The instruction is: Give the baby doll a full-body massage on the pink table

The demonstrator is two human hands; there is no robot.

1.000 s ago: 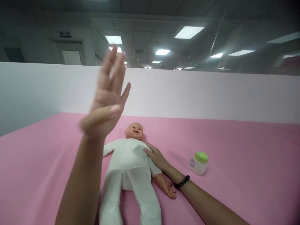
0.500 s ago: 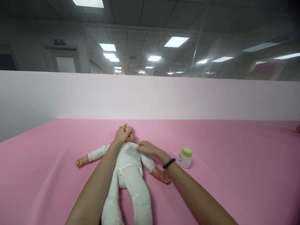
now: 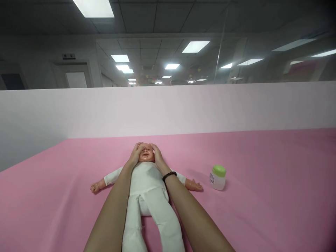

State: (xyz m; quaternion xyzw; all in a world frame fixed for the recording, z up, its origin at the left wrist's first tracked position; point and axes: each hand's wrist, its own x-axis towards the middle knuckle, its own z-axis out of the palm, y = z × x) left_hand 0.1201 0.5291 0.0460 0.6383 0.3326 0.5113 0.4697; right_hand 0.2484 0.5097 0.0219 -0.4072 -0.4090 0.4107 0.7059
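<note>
A baby doll point(image 3: 147, 178) in a white cloth suit lies on its back with its arms spread. My left hand point(image 3: 136, 152) rests against the left side of its head, fingers stretched upward and thumb on the forehead. On the other side, my right hand point(image 3: 158, 156) touches the head with its fingers straight. The doll's face point(image 3: 146, 154) shows between them; the sides of the head are covered. Both hands are open, laid along the head. A black beaded bracelet point(image 3: 169, 175) circles my right wrist.
A small jar point(image 3: 217, 177) with a green lid stands to the right of the doll. The pink padded surface point(image 3: 262, 196) ends at a low white wall point(image 3: 183, 108). Behind it are glass panes and a door point(image 3: 76, 78).
My right hand has moved from the doll's shoulder up to the side of its head. The doll's face has turned toward me, and its right-side arm lies farther out.
</note>
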